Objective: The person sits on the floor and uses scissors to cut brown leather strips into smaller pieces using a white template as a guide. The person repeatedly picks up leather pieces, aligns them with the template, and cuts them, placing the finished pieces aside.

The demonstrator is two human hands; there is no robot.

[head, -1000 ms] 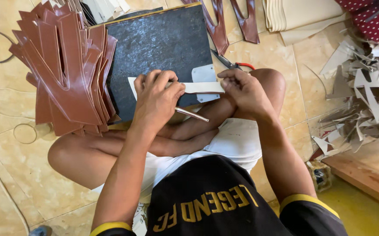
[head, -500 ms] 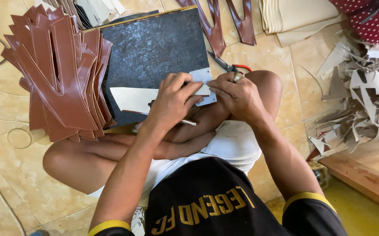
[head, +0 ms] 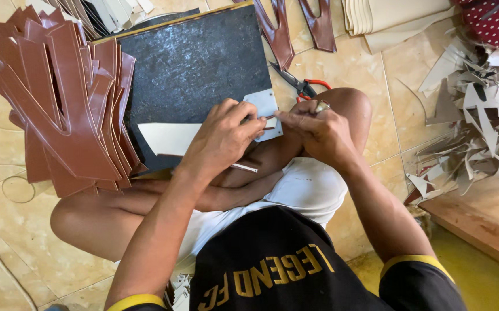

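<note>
Two hands working a pale flat cut-out piece (head: pixel 174 138) on a dark stone-like slab (head: pixel 194 63), mid-frame.
Left hand (head: pixel 223 135) has its fingers pressed down on the piece, pinning it to the slab's lower edge. Right hand (head: pixel 318 132) has fingers pinched tight on a small thin tool, hard to make out, touching the piece's grey end. Fanned stack of brown leather cut-outs (head: pixel 65 103) sits upper left; red-handled scissors (head: pixel 301 86) lie just above the right hand.

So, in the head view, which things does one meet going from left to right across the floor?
Fan of brown leather pieces → dark cutting board → left hand → right hand → pile of pale offcuts.
</note>
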